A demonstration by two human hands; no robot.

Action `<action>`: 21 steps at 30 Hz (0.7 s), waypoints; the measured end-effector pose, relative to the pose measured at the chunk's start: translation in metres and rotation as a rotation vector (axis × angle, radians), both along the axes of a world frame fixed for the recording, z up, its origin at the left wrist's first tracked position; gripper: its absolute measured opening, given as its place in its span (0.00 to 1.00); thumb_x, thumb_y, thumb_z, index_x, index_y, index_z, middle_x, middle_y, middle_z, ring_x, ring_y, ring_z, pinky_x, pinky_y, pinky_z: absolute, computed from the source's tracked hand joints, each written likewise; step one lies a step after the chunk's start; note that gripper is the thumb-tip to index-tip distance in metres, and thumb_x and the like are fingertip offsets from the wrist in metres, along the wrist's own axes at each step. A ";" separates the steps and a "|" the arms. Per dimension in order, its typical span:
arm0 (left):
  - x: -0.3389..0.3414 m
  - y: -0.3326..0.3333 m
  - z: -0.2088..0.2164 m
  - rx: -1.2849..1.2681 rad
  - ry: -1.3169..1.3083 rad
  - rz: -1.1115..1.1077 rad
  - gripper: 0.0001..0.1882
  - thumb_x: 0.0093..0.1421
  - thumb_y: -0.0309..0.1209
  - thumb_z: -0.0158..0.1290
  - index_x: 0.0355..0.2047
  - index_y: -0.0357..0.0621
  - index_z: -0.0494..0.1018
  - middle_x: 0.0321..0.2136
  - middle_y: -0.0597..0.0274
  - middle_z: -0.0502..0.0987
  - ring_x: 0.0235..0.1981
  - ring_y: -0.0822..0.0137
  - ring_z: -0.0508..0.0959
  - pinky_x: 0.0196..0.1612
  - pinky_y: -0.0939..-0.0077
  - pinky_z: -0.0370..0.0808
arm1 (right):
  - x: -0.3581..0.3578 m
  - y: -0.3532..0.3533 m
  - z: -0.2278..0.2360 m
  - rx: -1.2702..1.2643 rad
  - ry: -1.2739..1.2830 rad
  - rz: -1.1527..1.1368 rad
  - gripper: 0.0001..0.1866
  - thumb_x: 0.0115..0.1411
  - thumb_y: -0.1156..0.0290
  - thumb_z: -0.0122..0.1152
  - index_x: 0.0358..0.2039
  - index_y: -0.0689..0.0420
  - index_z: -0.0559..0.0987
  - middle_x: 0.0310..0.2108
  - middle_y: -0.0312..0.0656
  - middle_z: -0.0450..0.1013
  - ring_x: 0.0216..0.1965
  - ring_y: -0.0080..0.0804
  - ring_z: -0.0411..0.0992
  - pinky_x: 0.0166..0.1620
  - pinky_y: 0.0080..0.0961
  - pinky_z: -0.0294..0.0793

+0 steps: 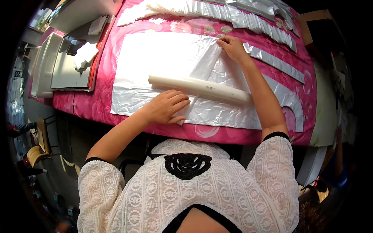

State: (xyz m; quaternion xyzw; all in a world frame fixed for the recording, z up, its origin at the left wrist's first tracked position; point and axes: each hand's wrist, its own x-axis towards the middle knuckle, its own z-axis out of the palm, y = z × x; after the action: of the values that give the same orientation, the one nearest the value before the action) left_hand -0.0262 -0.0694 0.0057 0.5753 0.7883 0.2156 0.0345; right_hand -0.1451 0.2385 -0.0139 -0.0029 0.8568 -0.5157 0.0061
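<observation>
A stack of white and silvery plastic bags (136,58) lies flat on the table before me. Across it, slightly slanted, rests a pale plastic tube (194,86), its right end by my right forearm. My left hand (169,106) lies palm down on the bags just below the tube, fingers stretched out and thumb apart. At the far edge, my right hand (232,47) pinches the corner of the top plastic bag, where the film is drawn into a diagonal fold. Beneath my right arm, a curved handle cutout (285,103) shows at the bags' right end.
Fanned rows of plastic bags (217,13) run along the far side of the pink flowered tablecloth (105,83). A shorter row (278,62) lies to the right. At left are a board (70,73) with a phone and papers, and a clear bin (44,66). A cardboard box (316,25) stands far right.
</observation>
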 end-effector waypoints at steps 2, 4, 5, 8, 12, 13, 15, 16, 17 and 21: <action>0.018 0.003 -0.006 -0.111 -0.034 -0.026 0.39 0.52 0.52 0.47 0.55 0.34 0.57 0.56 0.47 0.59 0.57 0.53 0.59 0.58 0.59 0.55 | -0.001 -0.002 0.002 0.001 -0.016 -0.013 0.10 0.53 0.67 0.61 0.31 0.61 0.79 0.21 0.33 0.73 0.25 0.18 0.68 0.31 0.18 0.68; 0.031 0.003 -0.011 -0.203 -0.021 -0.049 0.45 0.53 0.58 0.41 0.59 0.32 0.51 0.61 0.46 0.51 0.62 0.52 0.52 0.62 0.58 0.47 | 0.001 -0.008 0.008 -0.029 -0.126 -0.119 0.12 0.53 0.67 0.60 0.34 0.62 0.78 0.27 0.36 0.74 0.27 0.22 0.70 0.34 0.21 0.70; 0.034 0.005 -0.012 -0.206 -0.026 -0.031 0.45 0.53 0.59 0.41 0.58 0.31 0.51 0.61 0.46 0.51 0.63 0.52 0.51 0.63 0.58 0.46 | 0.003 -0.011 0.011 -0.044 -0.180 -0.173 0.14 0.53 0.66 0.59 0.36 0.62 0.77 0.29 0.38 0.74 0.29 0.24 0.71 0.35 0.23 0.70; 0.048 0.014 -0.013 -0.222 -0.025 0.027 0.46 0.53 0.60 0.39 0.58 0.31 0.51 0.61 0.44 0.51 0.63 0.52 0.50 0.63 0.57 0.44 | 0.029 -0.032 0.020 0.238 0.186 -0.280 0.19 0.54 0.65 0.58 0.44 0.62 0.73 0.39 0.45 0.71 0.37 0.35 0.71 0.43 0.29 0.69; 0.065 0.024 -0.014 -0.204 -0.031 0.084 0.45 0.54 0.59 0.40 0.58 0.30 0.51 0.60 0.43 0.51 0.63 0.52 0.49 0.63 0.57 0.43 | 0.128 -0.075 0.044 0.522 0.434 -0.025 0.28 0.51 0.63 0.59 0.52 0.59 0.68 0.49 0.49 0.64 0.50 0.45 0.61 0.53 0.37 0.60; 0.067 0.025 -0.015 -0.209 -0.022 0.093 0.45 0.54 0.59 0.40 0.58 0.30 0.51 0.60 0.43 0.51 0.63 0.52 0.49 0.63 0.57 0.42 | 0.150 -0.081 0.042 0.585 0.419 0.107 0.29 0.50 0.62 0.60 0.52 0.57 0.68 0.48 0.48 0.65 0.49 0.44 0.62 0.53 0.37 0.60; 0.071 0.028 -0.015 -0.219 -0.002 0.105 0.45 0.54 0.59 0.40 0.58 0.30 0.51 0.61 0.43 0.51 0.63 0.52 0.49 0.63 0.57 0.42 | 0.170 -0.078 0.027 0.636 0.403 0.208 0.27 0.49 0.66 0.60 0.52 0.54 0.68 0.46 0.44 0.66 0.46 0.40 0.64 0.50 0.35 0.62; 0.072 0.028 -0.015 -0.217 0.001 0.106 0.45 0.54 0.59 0.39 0.58 0.30 0.51 0.61 0.43 0.50 0.63 0.52 0.49 0.63 0.58 0.42 | 0.171 -0.071 0.021 0.670 0.430 0.207 0.27 0.49 0.68 0.59 0.52 0.53 0.69 0.45 0.43 0.67 0.45 0.39 0.64 0.49 0.35 0.63; 0.073 0.028 -0.014 -0.215 0.005 0.108 0.45 0.54 0.59 0.39 0.58 0.30 0.51 0.61 0.43 0.50 0.63 0.52 0.48 0.63 0.58 0.42 | 0.170 -0.062 0.019 0.703 0.458 0.207 0.27 0.49 0.69 0.59 0.52 0.52 0.69 0.45 0.42 0.67 0.44 0.38 0.65 0.48 0.35 0.64; 0.073 0.030 -0.013 -0.206 -0.003 0.102 0.45 0.54 0.58 0.40 0.58 0.30 0.51 0.61 0.44 0.49 0.64 0.52 0.47 0.64 0.58 0.41 | 0.138 0.003 0.014 0.901 0.420 -0.143 0.27 0.50 0.70 0.58 0.53 0.50 0.68 0.43 0.39 0.68 0.42 0.39 0.65 0.46 0.34 0.65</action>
State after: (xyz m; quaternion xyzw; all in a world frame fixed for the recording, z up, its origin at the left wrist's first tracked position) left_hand 0.0471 -0.0390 -0.0077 0.5275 0.8344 0.1359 0.0837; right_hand -0.0071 0.2416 0.0002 -0.0449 0.9751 -0.0819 -0.2010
